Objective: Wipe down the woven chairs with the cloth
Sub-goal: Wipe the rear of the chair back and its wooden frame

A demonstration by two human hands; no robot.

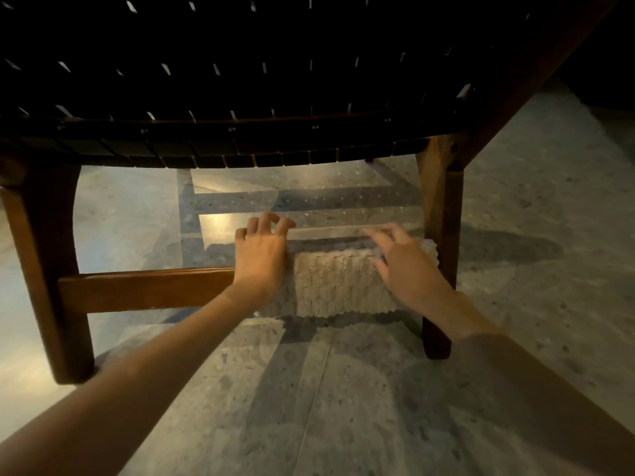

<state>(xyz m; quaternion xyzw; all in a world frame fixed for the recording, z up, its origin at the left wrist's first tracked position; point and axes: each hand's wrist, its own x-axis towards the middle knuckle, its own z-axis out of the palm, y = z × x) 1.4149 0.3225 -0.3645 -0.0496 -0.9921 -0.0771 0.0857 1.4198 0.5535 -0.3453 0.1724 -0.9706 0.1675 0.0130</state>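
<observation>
Two hands: both down at the cloth [333, 283] on the low rail [144, 290] of the chair [508, 84], under the woven seat [240, 63].
Left hand [263, 255]: lies with its palm on the cloth's left edge, fingers curled above the rail's top; cannot tell whether gripping or only pressing.
Right hand [405, 262]: rests released on the cloth's right part, fingers loosely spread and blurred, nothing pinched.
Cloth: hangs draped over the rail, between the two hands, just beside the right leg [441, 235], clear of the floor [343, 407].
Step in hand: likely wiping the lower frame, with the cloth wrapped over the rail for a pass along it.
Next move: calls for a firm hold through the cloth and a slide leftward along the bare stretch of rail, keeping the cloth wrapped so top and face both get covered.
Left to do: seemingly the left leg [44, 269]; cannot judge the seat.
</observation>
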